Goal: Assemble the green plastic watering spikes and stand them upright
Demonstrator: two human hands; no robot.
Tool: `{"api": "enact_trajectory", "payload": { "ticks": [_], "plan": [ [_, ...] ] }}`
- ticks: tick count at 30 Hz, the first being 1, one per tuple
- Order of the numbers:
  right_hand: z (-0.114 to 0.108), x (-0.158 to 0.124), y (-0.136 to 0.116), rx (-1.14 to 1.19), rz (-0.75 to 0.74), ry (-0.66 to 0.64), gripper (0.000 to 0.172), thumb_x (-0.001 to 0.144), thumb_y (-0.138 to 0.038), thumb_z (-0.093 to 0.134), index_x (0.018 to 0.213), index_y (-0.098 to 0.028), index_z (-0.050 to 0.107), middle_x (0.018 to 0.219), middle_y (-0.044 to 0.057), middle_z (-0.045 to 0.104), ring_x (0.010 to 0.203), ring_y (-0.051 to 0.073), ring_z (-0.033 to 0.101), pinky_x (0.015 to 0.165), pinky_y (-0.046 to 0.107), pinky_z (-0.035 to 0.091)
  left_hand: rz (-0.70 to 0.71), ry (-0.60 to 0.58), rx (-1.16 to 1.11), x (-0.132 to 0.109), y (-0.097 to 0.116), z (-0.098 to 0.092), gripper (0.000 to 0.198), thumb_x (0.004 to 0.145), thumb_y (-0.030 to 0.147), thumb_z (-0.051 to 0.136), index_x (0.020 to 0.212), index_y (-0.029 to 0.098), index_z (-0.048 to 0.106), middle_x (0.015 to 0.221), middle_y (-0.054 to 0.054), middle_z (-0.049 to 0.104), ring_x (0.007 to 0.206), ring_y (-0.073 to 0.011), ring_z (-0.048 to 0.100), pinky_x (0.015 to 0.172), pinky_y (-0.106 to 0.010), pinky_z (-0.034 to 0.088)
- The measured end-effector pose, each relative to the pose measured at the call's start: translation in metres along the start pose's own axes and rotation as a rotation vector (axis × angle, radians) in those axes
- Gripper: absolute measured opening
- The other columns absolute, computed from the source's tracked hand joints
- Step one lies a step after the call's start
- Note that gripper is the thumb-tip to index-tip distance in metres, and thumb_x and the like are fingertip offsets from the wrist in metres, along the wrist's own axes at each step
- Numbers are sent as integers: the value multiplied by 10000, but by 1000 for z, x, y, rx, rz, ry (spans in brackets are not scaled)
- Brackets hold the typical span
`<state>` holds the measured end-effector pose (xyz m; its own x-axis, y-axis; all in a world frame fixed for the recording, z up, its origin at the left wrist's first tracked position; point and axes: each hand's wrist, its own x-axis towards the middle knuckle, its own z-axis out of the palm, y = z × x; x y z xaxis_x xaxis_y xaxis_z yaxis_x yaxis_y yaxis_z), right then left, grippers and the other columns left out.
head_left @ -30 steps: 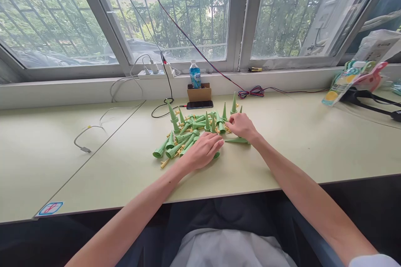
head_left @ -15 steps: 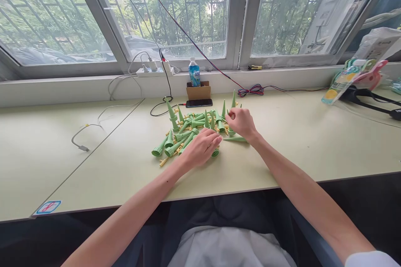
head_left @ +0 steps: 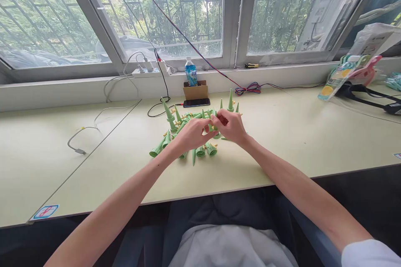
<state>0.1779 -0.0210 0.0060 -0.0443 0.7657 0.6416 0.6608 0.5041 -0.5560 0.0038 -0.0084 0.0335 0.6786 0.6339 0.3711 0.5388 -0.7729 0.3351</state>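
Left hand (head_left: 194, 134) and right hand (head_left: 231, 126): fingers curled, fingertips close together; whether either grips anything cannot be determined. Green cones (head_left: 211, 149) lie and stand below, between the table (head_left: 266, 158)'s front and back edges.

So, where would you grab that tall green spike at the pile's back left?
I'd probably pinch the tall green spike just above its collar, coming from the left: it narrows to a thin tip, leans left, and a shorter green spike stands close on its right.
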Motion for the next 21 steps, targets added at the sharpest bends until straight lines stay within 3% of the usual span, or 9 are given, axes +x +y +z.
{"api": "enact_trajectory", "payload": {
  "ticks": [5, 8, 13, 15, 17, 21],
  "plan": [
    [0, -2, -1, 61, -30, 2, 341, 946, -458, 446, 710, -211, 451, 583, -45, 474, 540, 91, 399, 558, 199, 356, -36, 117, -38, 10, -2, 21, 189, 775, 259, 615, 630, 170, 532, 577, 32, 539, 505, -90, 449, 507, -238, 363],
    [-1, -2, -1, 62, -57, -11, 397, 952, -512, 436, 697, -208, 453, 583, -46, 454, 548, 90, 381, 568, 198, 353, -5, 163, -74, 8, -8, 32, 194, 800, 242, 585, 635, 176, 506, 563, 44, 502, 508, -87, 412, 528, -238, 361],
    [-5, 4, 8, 17, -14, 13, 533, 1030, -476, 142, 793, -197, 530, 618, -10, 515, 577, 105, 479, 631, 217, 381, 1, 212, -2, 2, -13, 31, 354, 851, 334, 573, 589, 186, 387, 558, 38, 447, 516, -95, 357, 529, -248, 328],
    [-9, 8, 16, -138, 59, 39, 471, 1027, -456, 236, 793, -190, 547, 624, 1, 538, 595, 115, 497, 634, 229, 367, 13, 243, -11, 1, -14, 29, 357, 871, 359, 561, 603, 188, 398, 572, 36, 441, 525, -97, 349, 534, -249, 330],
    [-13, 12, 26, -310, 119, -34, 344, 989, -400, 394, 780, -191, 570, 656, 15, 585, 623, 131, 517, 617, 242, 339, 29, 267, -21, -1, -13, 29, 360, 889, 379, 546, 612, 190, 416, 578, 34, 433, 529, -100, 346, 538, -250, 333],
    [-16, 14, 39, -471, 211, -344, 183, 916, -298, 511, 822, -188, 624, 794, 60, 670, 762, 176, 585, 616, 254, 331, 73, 252, -11, -2, -11, 32, 383, 912, 399, 517, 609, 191, 411, 570, 32, 421, 523, -102, 346, 537, -254, 330]
  ]
}}
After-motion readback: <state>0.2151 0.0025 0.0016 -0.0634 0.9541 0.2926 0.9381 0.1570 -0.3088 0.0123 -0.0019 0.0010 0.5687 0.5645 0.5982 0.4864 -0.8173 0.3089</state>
